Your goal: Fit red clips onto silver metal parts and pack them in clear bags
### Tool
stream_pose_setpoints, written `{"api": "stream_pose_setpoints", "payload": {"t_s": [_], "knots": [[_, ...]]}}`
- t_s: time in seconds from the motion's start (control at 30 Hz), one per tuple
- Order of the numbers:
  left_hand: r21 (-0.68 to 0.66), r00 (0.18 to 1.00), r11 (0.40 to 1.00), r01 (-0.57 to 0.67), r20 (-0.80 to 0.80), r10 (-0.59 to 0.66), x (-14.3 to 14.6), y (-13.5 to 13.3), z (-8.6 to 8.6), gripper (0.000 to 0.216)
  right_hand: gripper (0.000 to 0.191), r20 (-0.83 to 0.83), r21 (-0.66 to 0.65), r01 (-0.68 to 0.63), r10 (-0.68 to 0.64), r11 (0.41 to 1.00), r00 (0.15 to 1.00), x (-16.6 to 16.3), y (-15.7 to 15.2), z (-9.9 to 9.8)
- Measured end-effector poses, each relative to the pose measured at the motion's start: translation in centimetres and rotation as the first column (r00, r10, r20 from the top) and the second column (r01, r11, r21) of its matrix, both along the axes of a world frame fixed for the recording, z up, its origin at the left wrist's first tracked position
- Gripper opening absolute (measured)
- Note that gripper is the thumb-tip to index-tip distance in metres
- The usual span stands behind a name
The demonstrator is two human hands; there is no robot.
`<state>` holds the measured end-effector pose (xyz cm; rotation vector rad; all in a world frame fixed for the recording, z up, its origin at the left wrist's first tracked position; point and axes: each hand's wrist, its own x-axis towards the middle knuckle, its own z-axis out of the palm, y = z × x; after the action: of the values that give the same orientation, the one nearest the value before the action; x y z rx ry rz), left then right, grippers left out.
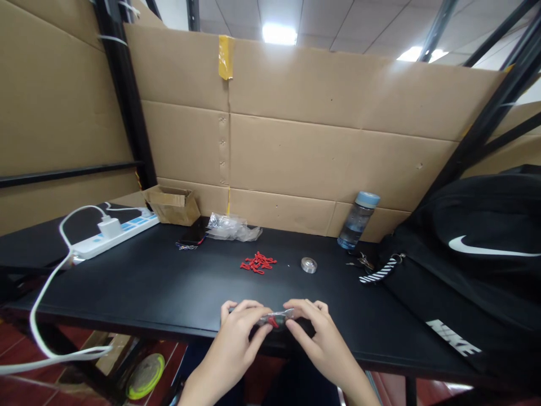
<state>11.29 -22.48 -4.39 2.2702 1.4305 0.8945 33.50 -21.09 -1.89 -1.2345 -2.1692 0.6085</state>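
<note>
Close to the front edge of the black table, my left hand [245,330] and my right hand [310,324] pinch the two ends of a small clear plastic bag [281,314]. Something red shows inside or behind the bag by my left thumb; its exact form is too small to tell. Beyond my hands lies a loose pile of red knotted cords [257,263]. A roll of clear tape [309,265] rests flat to the right of that pile.
A white power strip [122,234] with a cable and an open cardboard box [173,205] stand at the left. Crumpled plastic bags [232,228] lie at the back beside a phone [194,231]. A water bottle [357,221], keys [363,261] and a black backpack [473,282] occupy the right.
</note>
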Motion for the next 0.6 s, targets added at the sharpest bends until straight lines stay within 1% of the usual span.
{"api": "stream_pose_setpoints", "payload": {"t_s": [0.07, 0.1, 0.17, 0.23, 0.33, 0.4, 0.47, 0.5, 0.53, 0.6], "knots": [[-0.033, 0.998, 0.999, -0.023, 0.057, 0.025, 0.0, 0.1, 0.2, 0.017, 0.035, -0.055, -0.033, 0.002, -0.004, 0.999, 0.999, -0.1, 0.2, -0.5], [-0.049, 0.996, 0.998, -0.032, 0.085, 0.037, -0.1, 0.1, 0.3, 0.017, 0.038, -0.084, -0.047, 0.004, -0.008, 0.999, 0.996, -0.2, 0.2, -0.8], [-0.074, 0.991, 0.997, -0.035, 0.129, 0.045, -0.3, 0.1, 0.4, 0.018, 0.035, -0.151, -0.070, 0.023, -0.034, 0.997, 0.988, -0.5, 0.3, -1.3], [-0.066, 0.988, 0.998, -0.024, 0.152, 0.034, -0.7, 0.1, 0.5, 0.023, 0.032, -0.204, -0.091, 0.036, -0.054, 0.995, 0.978, -1.0, 0.3, -1.5], [-0.008, 0.989, 1.000, -0.004, 0.146, 0.005, -1.7, 0.2, 0.6, 0.036, 0.029, -0.207, -0.089, 0.017, -0.035, 0.996, 0.978, -1.8, 0.5, -0.8], [0.033, 0.992, 0.999, -0.011, 0.128, 0.007, -2.6, 0.5, 0.5, 0.041, 0.026, -0.192, -0.051, -0.011, 0.001, 0.999, 0.981, -2.1, 1.6, 0.4], [0.093, 0.990, 0.991, -0.094, 0.115, 0.083, -3.5, 1.1, 0.3, 0.042, 0.025, -0.206, -0.004, -0.045, 0.043, 0.999, 0.978, -1.8, 4.0, 2.1], [0.132, 0.981, 0.977, -0.170, 0.116, 0.155, -3.8, 1.5, 0.1, 0.040, 0.025, -0.206, 0.033, -0.025, 0.031, 0.999, 0.978, -1.5, 5.8, 3.0], [0.168, 0.963, 0.951, -0.258, 0.124, 0.240, -4.2, 2.0, -0.1, 0.037, 0.026, -0.187, 0.073, 0.020, -0.006, 0.997, 0.982, -1.1, 7.9, 3.9], [0.221, 0.916, 0.890, -0.400, 0.138, 0.377, -4.5, 2.7, -0.5, 0.031, 0.028, -0.138, 0.131, 0.164, -0.146, 0.978, 0.980, -0.2, 13.0, 5.4]]}}
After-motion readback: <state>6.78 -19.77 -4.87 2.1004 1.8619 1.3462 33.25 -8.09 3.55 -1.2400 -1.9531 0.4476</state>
